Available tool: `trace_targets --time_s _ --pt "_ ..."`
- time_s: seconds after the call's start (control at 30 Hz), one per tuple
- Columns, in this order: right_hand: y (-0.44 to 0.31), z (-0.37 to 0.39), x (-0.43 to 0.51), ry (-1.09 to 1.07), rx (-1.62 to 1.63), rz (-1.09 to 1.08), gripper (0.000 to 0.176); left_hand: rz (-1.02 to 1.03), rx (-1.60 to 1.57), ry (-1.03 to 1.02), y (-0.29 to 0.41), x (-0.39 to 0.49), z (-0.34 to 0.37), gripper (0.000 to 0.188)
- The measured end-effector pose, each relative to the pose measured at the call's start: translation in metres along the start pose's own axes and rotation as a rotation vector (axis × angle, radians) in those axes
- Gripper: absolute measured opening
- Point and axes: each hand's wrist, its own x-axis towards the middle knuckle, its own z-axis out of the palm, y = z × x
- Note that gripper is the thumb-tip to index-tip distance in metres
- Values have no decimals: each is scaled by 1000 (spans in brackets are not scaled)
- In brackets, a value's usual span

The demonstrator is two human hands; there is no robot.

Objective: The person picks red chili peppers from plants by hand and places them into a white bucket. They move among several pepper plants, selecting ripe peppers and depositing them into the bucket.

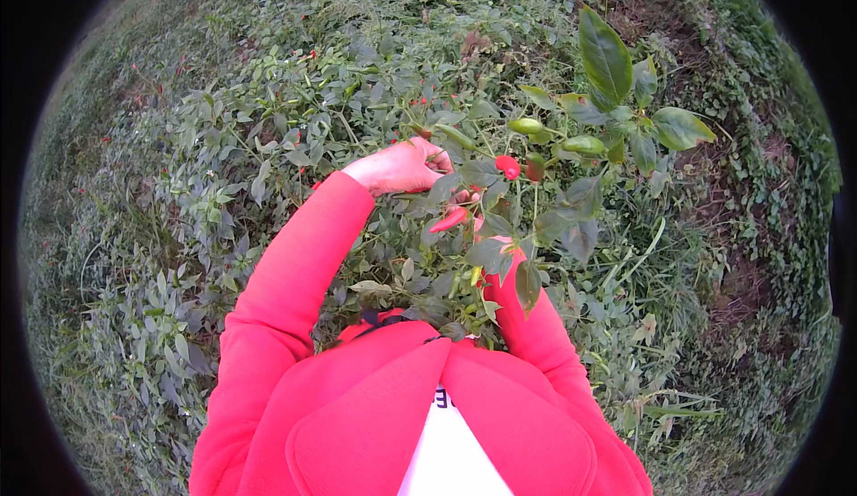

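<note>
My left hand (402,166) reaches into a chili pepper plant (482,251), its fingers curled among the stems. Whether anything is pinched between them cannot be made out. Leaves cover most of my right hand (463,197), which is just to the right and a little lower; its grip is hidden. A red chili pepper (448,220) hangs directly beside my right hand. Farther up the same branch are another red chili (507,167), a dark half-ripe one (535,167) and green chilies (584,145). One long green chili (455,136) lies just above the left fingertips.
Dense pepper plants (201,141) with scattered red and green fruit spread to the left and ahead. A leafy branch top (619,111) rises close to the camera at the right. Beyond it runs a strip of bare brown soil (740,288) with low weeds.
</note>
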Motion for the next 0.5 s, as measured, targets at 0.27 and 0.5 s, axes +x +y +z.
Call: trace_targets --time_s 0.27,0.5 --pt "-2 46 -5 -56 -574 -68 36 74 143 -45 -8 1 -1 18" --pt "5 -29 -15 130 -451 -99 23 22 31 -129 -13 16 8 15"
